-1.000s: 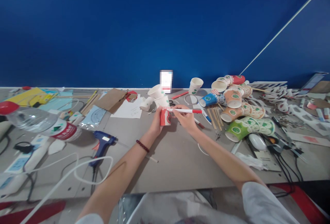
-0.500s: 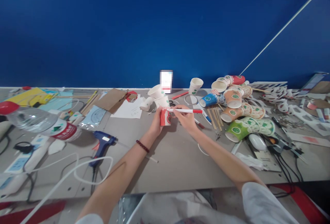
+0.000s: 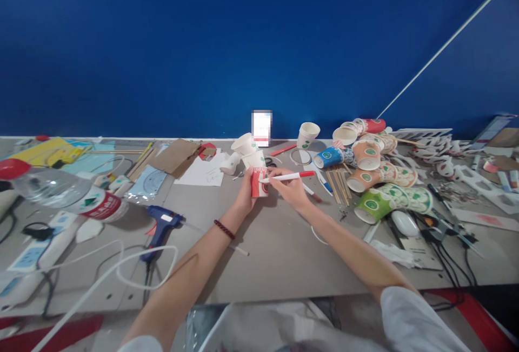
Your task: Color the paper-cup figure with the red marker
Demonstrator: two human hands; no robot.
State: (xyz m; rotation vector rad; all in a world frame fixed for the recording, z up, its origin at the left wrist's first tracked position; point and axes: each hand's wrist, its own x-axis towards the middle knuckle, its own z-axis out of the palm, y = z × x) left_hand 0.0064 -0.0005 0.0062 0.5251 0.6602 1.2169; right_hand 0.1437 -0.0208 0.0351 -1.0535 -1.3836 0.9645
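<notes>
In the middle of the head view, my left hand (image 3: 245, 194) is closed around the left side of a red paper cup (image 3: 257, 185) with a white pattern. My right hand (image 3: 290, 185) pinches a white marker (image 3: 292, 176) with a red end. The marker's tip points left and lies against or just in front of the cup's side; I cannot tell whether it touches. White paper cups (image 3: 256, 158) stand right behind the red cup, with another tilted white cup (image 3: 242, 144) beside them. A pair of scissors (image 3: 271, 163) is partly hidden behind my right hand.
On the left are a glue gun (image 3: 162, 227), a water bottle (image 3: 60, 190), a power strip (image 3: 40, 254) and white paper (image 3: 200, 172). Stacked patterned cups (image 3: 371, 203) and wooden sticks (image 3: 338, 185) lie to the right. A blue wall (image 3: 259, 44) rises behind the table.
The marker has tilted, its tip now lower and further left over the cup and its red end slightly higher. My right hand has shifted a little; the left still holds the cup.
</notes>
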